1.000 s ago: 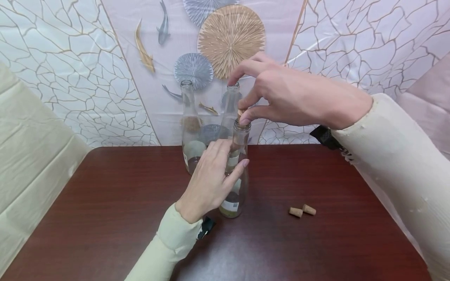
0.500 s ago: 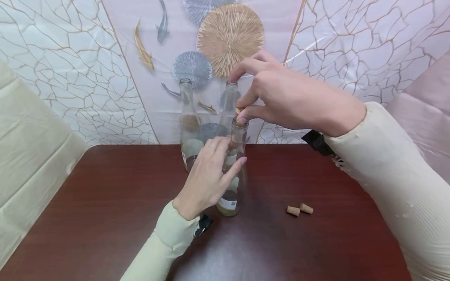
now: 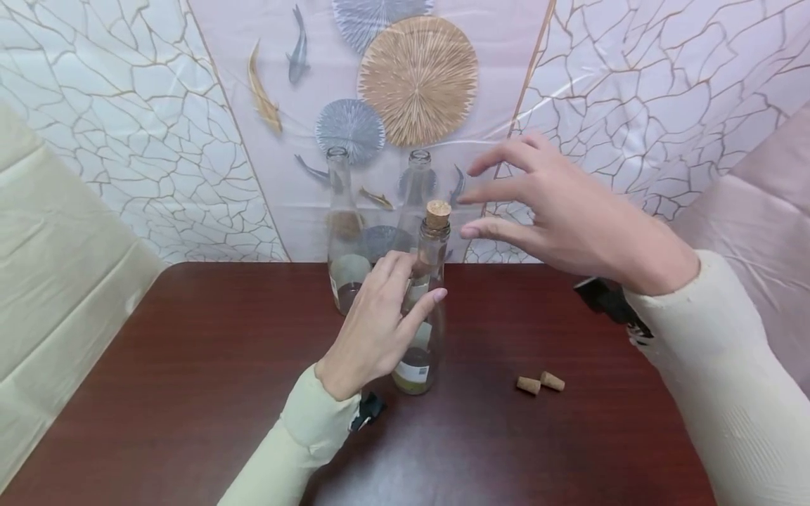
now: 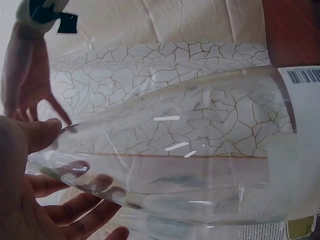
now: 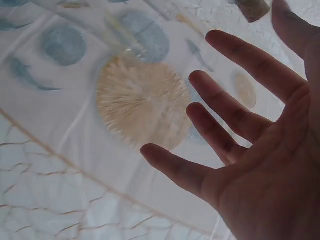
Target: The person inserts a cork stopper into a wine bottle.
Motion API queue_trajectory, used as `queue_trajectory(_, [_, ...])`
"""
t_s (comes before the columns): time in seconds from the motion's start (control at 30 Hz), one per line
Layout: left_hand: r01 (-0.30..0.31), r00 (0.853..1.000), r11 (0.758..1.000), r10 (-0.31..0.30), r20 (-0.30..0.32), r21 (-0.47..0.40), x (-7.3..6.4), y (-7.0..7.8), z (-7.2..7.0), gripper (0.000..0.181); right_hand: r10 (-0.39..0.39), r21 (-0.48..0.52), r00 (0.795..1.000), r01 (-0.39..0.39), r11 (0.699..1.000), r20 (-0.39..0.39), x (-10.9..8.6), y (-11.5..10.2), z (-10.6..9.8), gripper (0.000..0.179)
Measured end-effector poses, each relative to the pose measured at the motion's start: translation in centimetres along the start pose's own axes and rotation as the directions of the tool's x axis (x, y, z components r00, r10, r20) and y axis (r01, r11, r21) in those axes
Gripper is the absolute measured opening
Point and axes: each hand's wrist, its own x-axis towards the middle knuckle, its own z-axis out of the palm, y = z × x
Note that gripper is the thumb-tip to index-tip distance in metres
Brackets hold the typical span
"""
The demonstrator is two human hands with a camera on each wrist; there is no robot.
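Note:
A clear glass bottle (image 3: 436,263) stands upright on the table, a cork (image 3: 438,213) seated in its mouth with its upper part sticking out. My left hand (image 3: 373,327) grips this bottle below the neck; in the left wrist view the thumb and fingers (image 4: 75,207) wrap round the glass (image 4: 200,120). To the right of the cork, my right hand (image 3: 563,207) hangs in the air with fingers spread, touching nothing. The right wrist view shows its fingers (image 5: 235,107) apart, with the cork (image 5: 252,9) at the top edge.
Two more clear bottles without corks stand behind, one at the left (image 3: 344,232) and one (image 3: 414,186) behind the corked bottle. On the dark red table (image 3: 506,450), two loose corks (image 3: 528,385) lie at the right. A patterned sheet (image 3: 569,84) hangs behind the table.
My right hand has let go of the cork and drawn back to the right, its fingers spreading. The cork stays in the bottle mouth. My left hand keeps its grip.

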Motion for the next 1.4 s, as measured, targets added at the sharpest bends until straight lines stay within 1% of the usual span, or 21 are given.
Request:
queue_trajectory(0.1, [-0.003, 1.0, 1.0, 0.004, 0.003, -0.008, 0.0, 0.0, 0.1, 0.043, -0.001, 0.002, 1.0, 0.001, 1.0, -0.029, -1.7, 0.9, 0.9, 0.026])
queue_trajectory(0.17, [0.003, 1.0, 1.0, -0.003, 0.004, -0.02, 0.0, 0.0, 0.0, 0.042, 0.009, 0.005, 1.0, -0.009, 1.0, -0.027, -2.8, 1.6, 1.8, 0.023])
queue_trajectory(0.3, [0.029, 0.999, 0.998, -0.028, 0.017, -0.061, -0.1, 0.1, 0.0, 0.039, 0.061, 0.018, 0.998, -0.061, 0.998, 0.021, -5.3, 2.8, 3.7, 0.02])
queue_trajectory(0.43, [0.042, 0.999, 0.995, -0.04, 0.022, -0.088, -0.2, 0.2, 0.0, 0.038, 0.128, 0.022, 0.988, -0.13, 0.991, 0.087, -7.8, 3.7, 6.0, 0.02])
queue_trajectory(0.5, [0.04, 0.999, 0.996, -0.038, 0.018, -0.086, -0.2, 0.1, 0.0, 0.039, 0.158, 0.029, 0.98, -0.162, 0.986, 0.125, -8.8, 4.2, 7.2, 0.021])
queue_trajectory(0.6, [0.038, 0.999, 0.997, -0.038, 0.012, -0.074, -0.3, -0.1, -0.1, 0.038, 0.197, 0.031, 0.961, -0.207, 0.978, 0.192, -10.2, 4.8, 8.8, 0.023])
queue_trajectory(0.73, [0.042, 0.999, 0.998, -0.043, -0.007, -0.052, -0.5, -0.2, -0.3, 0.037, 0.245, 0.039, 0.931, -0.265, 0.964, 0.27, -11.5, 5.3, 10.6, 0.026])
queue_trajectory(0.8, [0.038, 0.999, 0.998, -0.039, -0.021, -0.045, -0.6, -0.2, -0.5, 0.036, 0.253, 0.048, 0.922, -0.279, 0.959, 0.292, -12.0, 5.5, 11.3, 0.026])
queue_trajectory(1.0, [0.038, 0.998, 0.997, -0.042, -0.049, -0.068, -0.8, -0.6, -1.8, 0.034, 0.254, 0.061, 0.906, -0.29, 0.955, 0.338, -13.3, 6.0, 13.4, 0.026])
queue_trajectory(1.13, [0.052, 0.997, 0.99, -0.059, -0.052, -0.129, -0.9, -1.4, -3.2, 0.031, 0.27, 0.065, 0.882, -0.318, 0.946, 0.387, -14.2, 6.4, 14.6, 0.03])
queue_trajectory(1.27, [0.078, 0.995, 0.983, -0.086, -0.047, -0.164, -1.0, -2.3, -4.4, 0.031, 0.289, 0.081, 0.858, -0.354, 0.932, 0.424, -15.2, 6.8, 15.4, 0.036])
queue_trajectory(1.33, [0.094, 0.993, 0.983, -0.103, -0.049, -0.155, -1.2, -2.8, -5.1, 0.031, 0.286, 0.087, 0.856, -0.355, 0.931, 0.431, -15.5, 6.9, 15.7, 0.036])
queue_trajectory(1.4, [0.105, 0.992, 0.985, -0.114, -0.057, -0.139, -1.5, -3.3, -5.7, 0.03, 0.275, 0.096, 0.859, -0.347, 0.933, 0.431, -15.8, 6.9, 16.1, 0.035])
